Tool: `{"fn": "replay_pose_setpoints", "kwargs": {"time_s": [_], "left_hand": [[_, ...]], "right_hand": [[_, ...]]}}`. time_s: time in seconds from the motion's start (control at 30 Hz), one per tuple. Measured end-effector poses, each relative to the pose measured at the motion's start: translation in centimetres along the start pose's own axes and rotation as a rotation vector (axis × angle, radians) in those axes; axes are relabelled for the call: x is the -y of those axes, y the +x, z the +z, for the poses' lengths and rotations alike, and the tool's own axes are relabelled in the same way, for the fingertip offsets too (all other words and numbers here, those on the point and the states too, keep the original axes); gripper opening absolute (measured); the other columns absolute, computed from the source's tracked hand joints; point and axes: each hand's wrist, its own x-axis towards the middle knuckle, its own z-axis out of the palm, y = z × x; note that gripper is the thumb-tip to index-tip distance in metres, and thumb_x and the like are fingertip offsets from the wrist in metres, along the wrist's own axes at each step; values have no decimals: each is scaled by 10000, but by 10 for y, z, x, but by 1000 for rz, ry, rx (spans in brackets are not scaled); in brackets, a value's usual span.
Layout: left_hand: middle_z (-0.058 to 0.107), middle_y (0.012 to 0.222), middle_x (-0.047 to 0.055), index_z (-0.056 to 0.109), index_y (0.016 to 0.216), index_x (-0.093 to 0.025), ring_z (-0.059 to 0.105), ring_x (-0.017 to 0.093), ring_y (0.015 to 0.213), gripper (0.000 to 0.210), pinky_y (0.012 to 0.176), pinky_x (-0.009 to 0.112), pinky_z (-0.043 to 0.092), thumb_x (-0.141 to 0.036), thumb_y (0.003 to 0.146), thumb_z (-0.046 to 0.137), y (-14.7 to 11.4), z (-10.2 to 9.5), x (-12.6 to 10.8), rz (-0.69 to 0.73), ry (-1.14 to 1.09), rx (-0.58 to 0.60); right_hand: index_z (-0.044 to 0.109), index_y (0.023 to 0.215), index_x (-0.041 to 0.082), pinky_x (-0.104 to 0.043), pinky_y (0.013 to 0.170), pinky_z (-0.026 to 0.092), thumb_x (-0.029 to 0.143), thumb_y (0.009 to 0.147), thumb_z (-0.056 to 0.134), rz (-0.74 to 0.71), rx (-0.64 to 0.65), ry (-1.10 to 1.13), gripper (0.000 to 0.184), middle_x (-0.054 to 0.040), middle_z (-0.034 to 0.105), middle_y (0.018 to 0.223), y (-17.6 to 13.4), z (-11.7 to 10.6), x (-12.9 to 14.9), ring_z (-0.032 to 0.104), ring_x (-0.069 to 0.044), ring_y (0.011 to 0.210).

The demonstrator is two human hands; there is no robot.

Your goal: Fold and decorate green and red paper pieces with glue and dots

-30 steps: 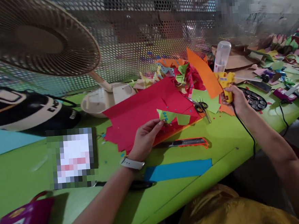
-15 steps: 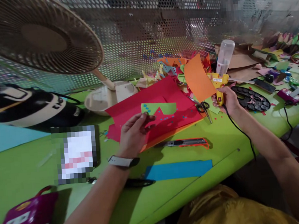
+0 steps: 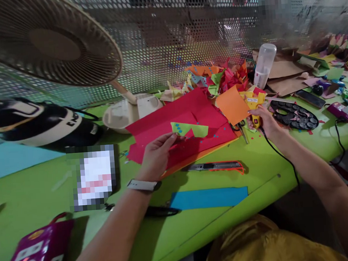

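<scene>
My left hand (image 3: 159, 153) pinches the left end of a green paper cut-out (image 3: 199, 131) with a notch in its lower edge and small blue squares on it. The cut-out is held above red paper sheets (image 3: 161, 120). My right hand (image 3: 264, 122) is wrapped around the handle of a yellow glue gun (image 3: 254, 101), whose black cord hangs below. An orange paper piece (image 3: 232, 105) is up against the fingers of that hand; whether they grip it too, I cannot tell. Scissors (image 3: 243, 130) lie partly hidden under it. A utility knife (image 3: 215, 166) lies nearer me.
A blue paper strip (image 3: 210, 198) lies near the table's front edge. To the left are a purple power strip (image 3: 36, 251), a black bottle (image 3: 42, 120) and a fan (image 3: 54, 43). A clear bottle (image 3: 265, 66), paper scraps (image 3: 226, 77) and a black palette (image 3: 295, 115) stand or lie beyond my right hand.
The orange paper has dropped lower and tilted, uncovering scraps behind it. My left hand and the green cut-out have shifted slightly right and down in view. Both holds are unchanged.
</scene>
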Motion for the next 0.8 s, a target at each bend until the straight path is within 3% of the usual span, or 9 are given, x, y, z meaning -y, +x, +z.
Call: {"fn": "replay_pose_setpoints", "kwargs": {"time_s": [0.1, 0.27, 0.37, 0.47, 0.6, 0.7, 0.8], "left_hand": [[715, 653, 37, 706, 748, -180, 667, 194, 693, 309, 648, 277, 517, -455, 632, 787, -2, -1, -3, -8, 161, 1], [575, 445, -72, 657, 1066, -190, 528, 139, 457, 367, 508, 245, 411, -312, 723, 707, -2, -6, -8, 84, 345, -121], [564, 448, -69, 677, 988, -208, 496, 129, 440, 254, 488, 249, 376, -319, 760, 687, 1, -10, -11, 156, 325, -108], [641, 551, -15, 706, 854, -214, 566, 149, 525, 208, 519, 263, 419, -396, 754, 715, 0, -6, -20, 124, 305, 4], [740, 806, 72, 742, 861, -199, 676, 216, 801, 363, 671, 299, 516, -525, 703, 758, -6, 16, -36, 36, 274, 164], [746, 1026, 116, 745, 905, -186, 669, 264, 996, 442, 766, 337, 535, -588, 719, 729, -5, 40, -41, -3, 158, 263], [741, 971, 106, 722, 829, -170, 676, 238, 927, 372, 777, 344, 542, -526, 726, 747, 3, 62, -40, -67, -25, 287]], "right_hand": [[549, 767, 210, -240, 403, 357, 355, 649, 727, 10, 44, -37, 258, 45, 548, 544, -4, 2, 0, 449, -101, 435], [549, 724, 209, -233, 400, 380, 366, 643, 740, 17, 107, -61, 261, 50, 552, 532, -12, 8, 4, 458, -93, 418], [525, 686, 214, -228, 389, 380, 362, 623, 750, 19, 114, -50, 276, 51, 541, 523, -16, 13, 7, 464, -92, 411], [539, 684, 212, -223, 376, 380, 347, 606, 735, 32, 119, -30, 250, 49, 548, 523, -18, 17, 9, 457, -87, 400], [574, 684, 195, -217, 354, 363, 323, 593, 713, 35, 125, -11, 210, 48, 545, 508, -20, 19, 9, 444, -81, 380], [579, 679, 188, -213, 354, 355, 324, 615, 720, 45, 177, -10, 207, 49, 533, 486, -21, 19, 7, 454, -85, 379], [584, 688, 183, -217, 354, 353, 327, 634, 719, 62, 228, -31, 205, 46, 539, 471, -23, 20, 7, 443, -83, 358]]}}
